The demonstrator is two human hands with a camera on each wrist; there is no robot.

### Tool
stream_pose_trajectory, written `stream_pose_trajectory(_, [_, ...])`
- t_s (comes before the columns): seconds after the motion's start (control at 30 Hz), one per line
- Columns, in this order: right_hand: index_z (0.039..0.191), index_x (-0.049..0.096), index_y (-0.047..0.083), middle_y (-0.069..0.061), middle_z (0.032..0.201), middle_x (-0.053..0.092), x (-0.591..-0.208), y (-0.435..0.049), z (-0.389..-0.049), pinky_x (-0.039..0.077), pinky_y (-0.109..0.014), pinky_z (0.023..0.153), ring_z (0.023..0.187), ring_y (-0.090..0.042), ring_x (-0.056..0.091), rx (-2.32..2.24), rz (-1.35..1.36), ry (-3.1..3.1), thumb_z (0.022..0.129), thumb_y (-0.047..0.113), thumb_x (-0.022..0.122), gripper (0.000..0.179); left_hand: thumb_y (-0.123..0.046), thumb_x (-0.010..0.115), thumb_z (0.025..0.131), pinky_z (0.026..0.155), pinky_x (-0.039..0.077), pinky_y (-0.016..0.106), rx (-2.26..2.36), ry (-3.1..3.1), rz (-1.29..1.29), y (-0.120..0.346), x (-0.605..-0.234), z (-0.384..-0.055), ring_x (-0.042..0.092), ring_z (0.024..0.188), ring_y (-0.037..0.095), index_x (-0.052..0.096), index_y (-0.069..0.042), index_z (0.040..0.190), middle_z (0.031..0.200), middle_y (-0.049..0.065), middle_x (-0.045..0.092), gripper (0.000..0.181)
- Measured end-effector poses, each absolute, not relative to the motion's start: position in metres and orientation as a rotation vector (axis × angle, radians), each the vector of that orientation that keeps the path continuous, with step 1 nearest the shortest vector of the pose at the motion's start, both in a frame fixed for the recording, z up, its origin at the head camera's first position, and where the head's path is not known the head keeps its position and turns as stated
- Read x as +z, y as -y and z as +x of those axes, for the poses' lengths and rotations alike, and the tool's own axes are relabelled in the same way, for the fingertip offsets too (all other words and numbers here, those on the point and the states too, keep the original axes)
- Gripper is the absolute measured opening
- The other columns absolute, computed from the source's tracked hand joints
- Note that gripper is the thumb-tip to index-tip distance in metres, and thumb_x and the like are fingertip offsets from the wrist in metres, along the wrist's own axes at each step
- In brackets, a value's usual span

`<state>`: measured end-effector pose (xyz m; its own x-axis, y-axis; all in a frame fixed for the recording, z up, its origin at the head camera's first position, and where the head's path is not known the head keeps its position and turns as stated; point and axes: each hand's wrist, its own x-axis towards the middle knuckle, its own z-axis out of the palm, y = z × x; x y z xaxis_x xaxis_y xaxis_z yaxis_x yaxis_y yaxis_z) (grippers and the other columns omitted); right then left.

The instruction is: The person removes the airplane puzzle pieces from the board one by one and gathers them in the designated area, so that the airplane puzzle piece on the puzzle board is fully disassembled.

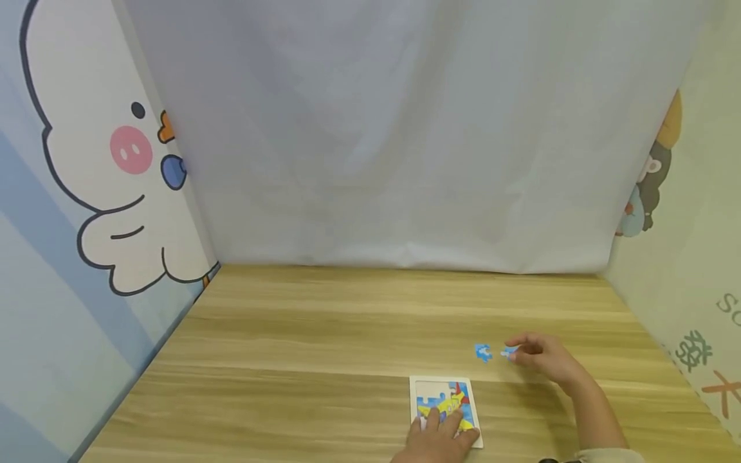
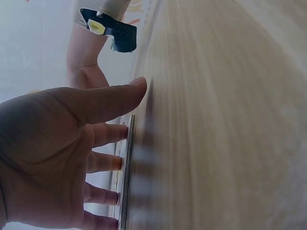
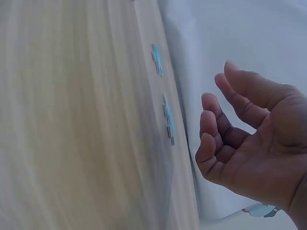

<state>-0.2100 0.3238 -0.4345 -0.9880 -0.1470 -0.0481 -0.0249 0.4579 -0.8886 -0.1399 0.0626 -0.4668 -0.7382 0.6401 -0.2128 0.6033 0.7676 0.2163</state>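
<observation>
My left hand rests its outstretched fingers on a small jigsaw puzzle with a white frame. Its picture shows yellow, red and blue parts, and bare backing is visible at the upper left; the hand covers the lower part. In the left wrist view, the fingertips press along the board's edge. Farther right, my right hand hovers with loosely bent fingers by a blue puzzle piece, which it partly overlaps in the head view. Another blue puzzle piece lies just left. The right wrist view shows both pieces on the table, apart from the hand.
The wooden table meets a hanging grey-white cloth at its back edge. Walls with cartoon prints stand on both sides, including a white bird at left.
</observation>
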Motion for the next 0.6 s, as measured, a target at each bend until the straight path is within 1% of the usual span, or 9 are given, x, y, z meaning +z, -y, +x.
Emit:
stream_pose_trajectory(0.23, [0.113,0.053,-0.014,-0.011,0.086,0.058,-0.438,-0.318,-0.208,0.047,-0.031,0.062,0.075,-0.017,0.053,-1.604,-0.202,-2.553,0.087,0.007,0.063,0.035,-0.069,0.053,0.077,0.092,0.038,0.053,0.163,-2.685,0.962,-0.064,-0.464,-0.14,0.037,0.126,0.029,0.05,-0.042,0.13,0.139,-0.012,0.036,0.06])
stream_pose_trajectory(0.5, [0.113,0.055,-0.011,-0.015,0.092,0.058,-0.439,-0.311,-0.209,0.048,-0.034,0.069,0.081,-0.019,0.055,-1.583,-0.275,-2.521,0.088,0.009,0.063,0.033,-0.066,0.057,0.075,0.094,0.037,0.052,0.112,-2.682,0.939,-0.065,-0.461,-0.141,0.035,0.127,0.026,0.048,-0.043,0.132,0.141,-0.012,0.036,0.062])
stream_pose_trajectory(0.6, [0.114,0.054,-0.012,-0.016,0.093,0.058,-0.439,-0.308,-0.209,0.048,-0.034,0.07,0.082,-0.019,0.055,-1.611,-0.305,-2.487,0.089,0.008,0.062,0.033,-0.066,0.058,0.074,0.095,0.036,0.052,0.104,-2.677,0.932,-0.065,-0.461,-0.141,0.034,0.128,0.026,0.047,-0.043,0.132,0.141,-0.013,0.035,0.063])
